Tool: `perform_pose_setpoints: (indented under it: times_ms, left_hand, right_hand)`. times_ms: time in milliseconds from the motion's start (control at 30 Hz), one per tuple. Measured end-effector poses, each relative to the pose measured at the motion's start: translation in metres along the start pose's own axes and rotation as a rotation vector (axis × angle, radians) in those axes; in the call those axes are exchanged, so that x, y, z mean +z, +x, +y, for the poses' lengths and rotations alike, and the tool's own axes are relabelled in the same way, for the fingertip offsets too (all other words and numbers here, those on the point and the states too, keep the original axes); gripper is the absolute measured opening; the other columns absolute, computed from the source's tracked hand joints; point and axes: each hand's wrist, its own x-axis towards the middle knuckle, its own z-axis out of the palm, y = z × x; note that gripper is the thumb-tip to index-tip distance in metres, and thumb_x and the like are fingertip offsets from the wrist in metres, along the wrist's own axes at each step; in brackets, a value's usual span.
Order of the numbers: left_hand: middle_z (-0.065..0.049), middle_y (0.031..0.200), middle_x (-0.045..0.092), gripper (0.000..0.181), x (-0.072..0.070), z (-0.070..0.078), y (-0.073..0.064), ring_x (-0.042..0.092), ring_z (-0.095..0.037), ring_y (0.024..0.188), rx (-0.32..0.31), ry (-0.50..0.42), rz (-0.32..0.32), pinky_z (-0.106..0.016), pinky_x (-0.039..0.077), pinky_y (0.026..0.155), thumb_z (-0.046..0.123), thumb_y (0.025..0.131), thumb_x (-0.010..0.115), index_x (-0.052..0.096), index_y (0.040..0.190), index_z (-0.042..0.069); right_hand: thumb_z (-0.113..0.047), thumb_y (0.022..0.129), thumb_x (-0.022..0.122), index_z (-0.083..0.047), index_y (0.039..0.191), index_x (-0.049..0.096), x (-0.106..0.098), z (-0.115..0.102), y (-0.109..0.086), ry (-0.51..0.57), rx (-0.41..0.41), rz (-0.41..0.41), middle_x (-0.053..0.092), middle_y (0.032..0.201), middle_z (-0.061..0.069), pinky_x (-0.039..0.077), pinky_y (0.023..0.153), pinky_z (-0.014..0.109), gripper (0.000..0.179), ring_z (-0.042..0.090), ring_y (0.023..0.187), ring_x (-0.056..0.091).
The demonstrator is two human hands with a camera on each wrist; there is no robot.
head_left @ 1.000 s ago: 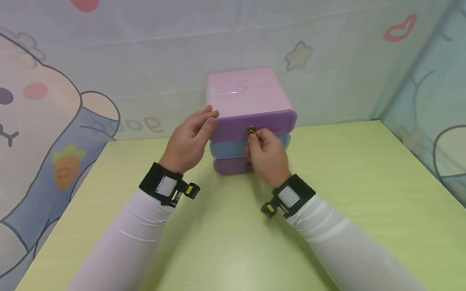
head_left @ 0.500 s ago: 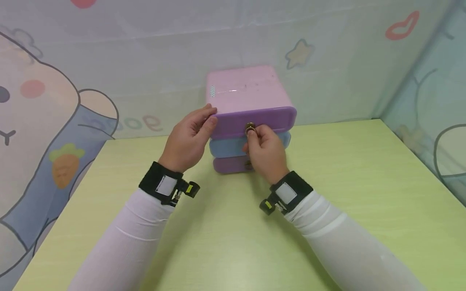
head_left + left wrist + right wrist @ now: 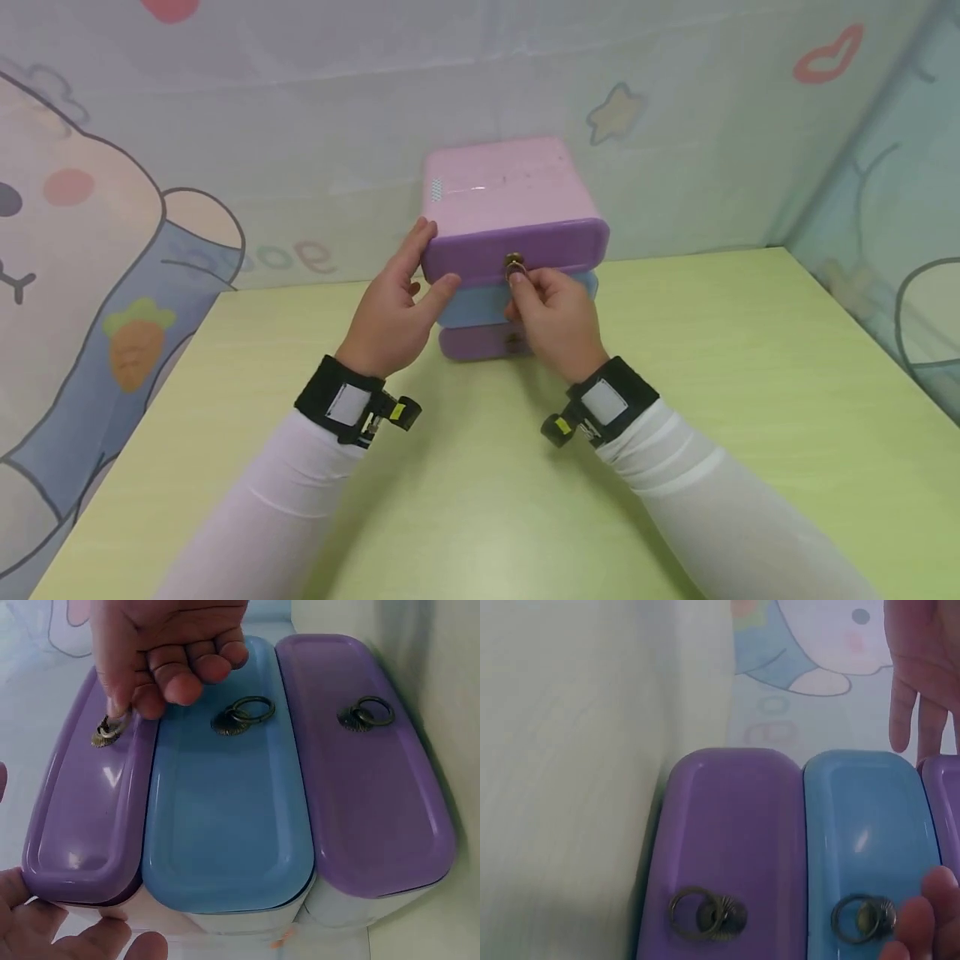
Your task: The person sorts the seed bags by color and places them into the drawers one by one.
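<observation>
A small drawer cabinet (image 3: 510, 183) with a pink top stands against the backdrop. Its fronts are a purple top drawer (image 3: 468, 257), a blue middle drawer (image 3: 472, 308) and a purple bottom drawer (image 3: 472, 342). Thumb and fingers of my right hand (image 3: 558, 321) pinch the brass ring pull (image 3: 112, 729) of the top drawer. Along the left edge of that drawer, my left hand (image 3: 386, 329) touches the cabinet's side with extended fingers, its thumb apart. In the left wrist view, a narrow dark gap lies behind the top drawer's front.
Loose ring pulls hang on the blue drawer and on the bottom drawer, where the ring (image 3: 696, 913) shows in the right wrist view. The light green table (image 3: 712, 375) extends around the cabinet. Behind stands a printed fabric backdrop (image 3: 337, 125).
My left hand has shifted slightly, its thumb moving down off the top drawer's front and its fingers spreading along the side. The right hand keeps its pinch on the ring.
</observation>
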Motion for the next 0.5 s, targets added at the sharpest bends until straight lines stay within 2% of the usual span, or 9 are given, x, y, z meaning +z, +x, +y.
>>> perform_pose_setpoints:
  times_ms: [100, 167, 200, 267, 333, 433, 500]
  left_hand:
    - [0.0, 0.155, 0.013, 0.069, -0.001, 0.01, -0.009, 0.024, -0.007, 0.13, -0.021, -0.03, -0.025, -0.054, 0.035, 0.102, 0.028, 0.095, 0.056, 0.018, 0.15, 0.012]
    - [0.002, 0.155, 0.011, 0.075, 0.0, 0.011, -0.016, 0.025, -0.009, 0.13, -0.056, -0.026, -0.047, -0.05, 0.033, 0.104, 0.028, 0.095, 0.056, 0.01, 0.152, 0.015]
    - [0.006, 0.155, 0.009, 0.077, 0.001, 0.006, -0.019, 0.025, -0.008, 0.13, -0.067, -0.01, -0.053, -0.047, 0.032, 0.106, 0.031, 0.094, 0.056, 0.006, 0.152, 0.019]
    - [0.014, 0.153, 0.007, 0.08, 0.004, -0.005, -0.026, 0.022, -0.007, 0.131, -0.073, 0.04, -0.064, -0.042, 0.029, 0.108, 0.038, 0.094, 0.055, 0.0, 0.151, 0.025]
    - [0.016, 0.152, 0.007, 0.082, 0.005, -0.011, -0.034, 0.017, -0.006, 0.132, -0.053, 0.113, -0.07, -0.04, 0.027, 0.109, 0.042, 0.093, 0.054, -0.001, 0.151, 0.027]
    - [0.011, 0.154, 0.007, 0.079, 0.008, -0.017, -0.047, 0.009, -0.007, 0.134, -0.024, 0.222, -0.078, -0.045, 0.026, 0.109, 0.043, 0.093, 0.054, 0.003, 0.151, 0.025]
    - [0.004, 0.154, 0.008, 0.077, 0.009, -0.02, -0.056, 0.006, -0.012, 0.136, -0.049, 0.288, -0.095, -0.049, 0.027, 0.108, 0.046, 0.093, 0.053, 0.007, 0.152, 0.025]
  right_hand:
    - [-0.037, 0.094, 0.054, -0.008, 0.079, 0.066, -0.008, 0.004, -0.005, -0.06, 0.015, -0.054, 0.066, 0.069, 0.001, 0.051, 0.052, 0.034, 0.034, 0.014, 0.063, 0.06]
    - [-0.035, 0.094, 0.054, -0.01, 0.08, 0.066, -0.014, 0.006, -0.011, -0.124, 0.003, -0.091, 0.066, 0.071, 0.0, 0.049, 0.05, 0.034, 0.031, 0.012, 0.061, 0.057]
    - [-0.034, 0.094, 0.054, -0.011, 0.082, 0.067, -0.018, 0.007, -0.015, -0.158, -0.006, -0.109, 0.065, 0.07, 0.0, 0.047, 0.05, 0.034, 0.029, 0.011, 0.06, 0.056]
    - [-0.032, 0.093, 0.055, -0.012, 0.086, 0.067, -0.025, 0.009, -0.022, -0.226, -0.031, -0.142, 0.064, 0.072, -0.001, 0.047, 0.052, 0.034, 0.025, 0.011, 0.061, 0.054]
    - [-0.031, 0.093, 0.055, -0.013, 0.09, 0.068, -0.032, 0.009, -0.028, -0.3, -0.049, -0.184, 0.064, 0.074, -0.002, 0.048, 0.055, 0.034, 0.022, 0.011, 0.063, 0.053]
    - [-0.03, 0.094, 0.054, -0.014, 0.094, 0.067, -0.042, 0.007, -0.036, -0.394, -0.075, -0.262, 0.066, 0.082, -0.004, 0.051, 0.065, 0.035, 0.021, 0.01, 0.073, 0.056]
    - [-0.03, 0.094, 0.053, -0.014, 0.099, 0.067, -0.048, 0.008, -0.039, -0.44, -0.104, -0.315, 0.067, 0.089, -0.004, 0.052, 0.072, 0.037, 0.021, 0.01, 0.081, 0.058]
